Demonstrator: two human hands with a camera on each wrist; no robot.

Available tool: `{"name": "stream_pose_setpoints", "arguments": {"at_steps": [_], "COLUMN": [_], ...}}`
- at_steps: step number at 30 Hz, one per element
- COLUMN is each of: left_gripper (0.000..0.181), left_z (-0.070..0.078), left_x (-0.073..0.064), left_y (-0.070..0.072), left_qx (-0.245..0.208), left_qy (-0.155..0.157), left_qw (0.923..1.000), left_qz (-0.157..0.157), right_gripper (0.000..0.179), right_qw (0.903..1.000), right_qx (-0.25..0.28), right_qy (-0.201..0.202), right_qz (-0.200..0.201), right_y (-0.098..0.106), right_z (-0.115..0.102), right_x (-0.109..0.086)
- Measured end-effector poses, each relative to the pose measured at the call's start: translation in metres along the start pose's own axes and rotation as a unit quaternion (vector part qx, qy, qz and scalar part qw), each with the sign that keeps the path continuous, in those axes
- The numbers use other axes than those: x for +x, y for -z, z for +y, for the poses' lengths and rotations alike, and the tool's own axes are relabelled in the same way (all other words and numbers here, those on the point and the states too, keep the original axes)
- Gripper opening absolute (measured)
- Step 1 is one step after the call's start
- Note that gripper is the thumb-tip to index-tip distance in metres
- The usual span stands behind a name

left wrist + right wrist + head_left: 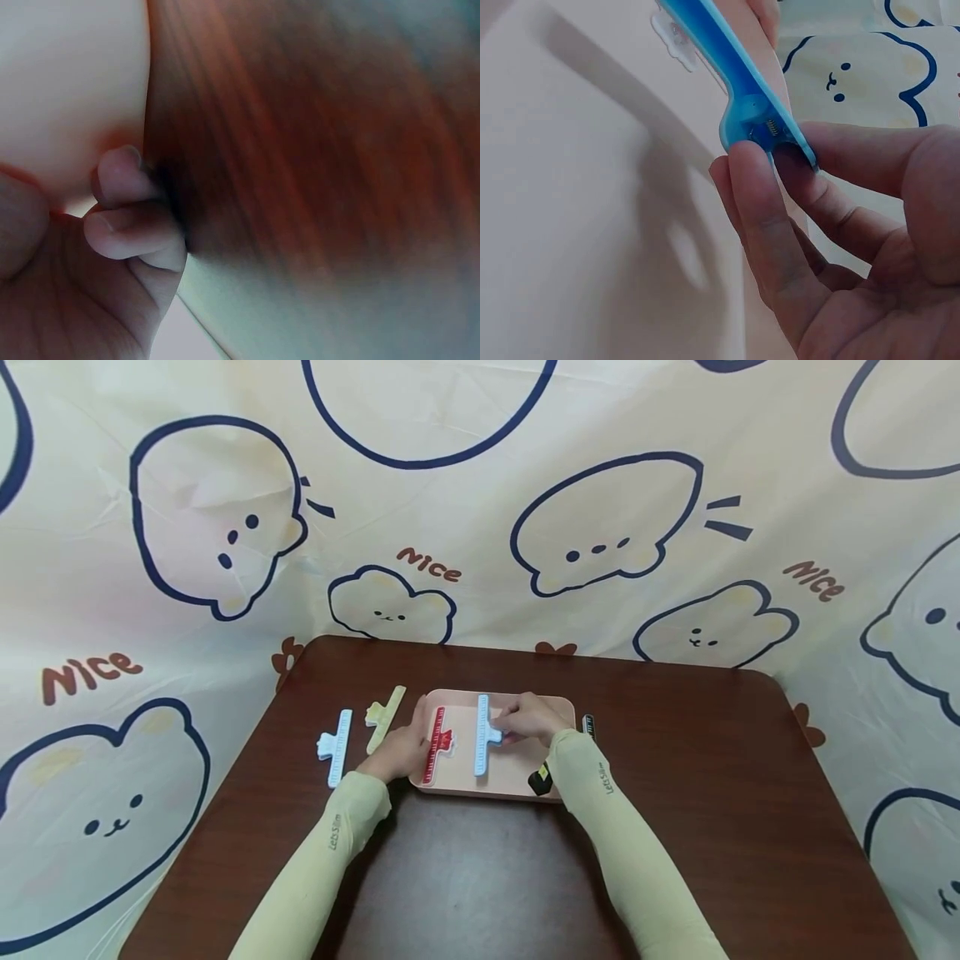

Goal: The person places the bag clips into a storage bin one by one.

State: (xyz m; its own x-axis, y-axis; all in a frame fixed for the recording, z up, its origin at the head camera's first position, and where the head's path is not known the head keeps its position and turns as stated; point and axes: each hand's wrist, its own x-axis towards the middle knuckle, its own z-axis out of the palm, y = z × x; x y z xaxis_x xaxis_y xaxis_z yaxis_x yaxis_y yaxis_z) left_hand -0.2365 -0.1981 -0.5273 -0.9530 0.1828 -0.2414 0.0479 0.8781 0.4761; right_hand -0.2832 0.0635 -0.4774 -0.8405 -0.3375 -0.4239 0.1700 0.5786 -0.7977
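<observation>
My left hand grips the left rim of a pale pink tray. In the left wrist view its curled fingers lie against the tray's pale surface. Inside the tray, a red ruler-like clip lies close beside that hand. My right hand pinches a light blue ruler-like clip by its handle, over the middle of the tray. The right wrist view shows the blue clip raised, its small metal spring visible between thumb and fingers, its shadow falling on the tray.
Left of the tray, another blue clip and a pale yellow clip lie on the dark brown table. A black piece with a yellow mark shows by the right cuff. A patterned cloth hangs behind the table.
</observation>
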Motion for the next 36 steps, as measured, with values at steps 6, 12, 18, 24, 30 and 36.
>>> {"name": "stream_pose_setpoints", "arguments": {"at_steps": [6,12,18,24,30,36], "left_gripper": [0.079,0.080,0.079,0.080,0.081,0.080], "left_z": [0.000,-0.002,-0.001,-0.001,0.000,0.001], "left_x": [0.000,-0.002,0.000,0.001,0.000,0.000], "left_y": [0.002,0.001,0.000,0.001,0.002,0.002], "left_qx": [-0.003,-0.007,-0.015,-0.008,-0.008,-0.006], "left_qy": [-0.004,0.005,0.000,0.008,0.008,0.008], "left_qw": [1.0000,1.0000,0.9999,0.9999,0.9999,0.9999], "left_qz": [0.001,-0.001,0.001,0.002,-0.001,0.000], "right_gripper": [0.017,0.021,0.024,0.025,0.025,0.025], "right_qw": [0.9999,0.9998,0.9996,0.9995,0.9991,0.9989], "right_qx": [-0.008,-0.011,-0.018,-0.020,-0.011,-0.018], "right_qy": [-0.009,-0.008,-0.022,-0.024,-0.040,-0.044], "right_qz": [0.004,-0.012,-0.008,-0.006,-0.006,-0.002], "right_y": [-0.008,-0.020,-0.024,-0.027,-0.032,-0.034], "right_z": [-0.002,-0.002,-0.002,0.001,0.005,0.004], "right_x": [0.005,0.019,0.027,0.030,0.034,0.038]}}
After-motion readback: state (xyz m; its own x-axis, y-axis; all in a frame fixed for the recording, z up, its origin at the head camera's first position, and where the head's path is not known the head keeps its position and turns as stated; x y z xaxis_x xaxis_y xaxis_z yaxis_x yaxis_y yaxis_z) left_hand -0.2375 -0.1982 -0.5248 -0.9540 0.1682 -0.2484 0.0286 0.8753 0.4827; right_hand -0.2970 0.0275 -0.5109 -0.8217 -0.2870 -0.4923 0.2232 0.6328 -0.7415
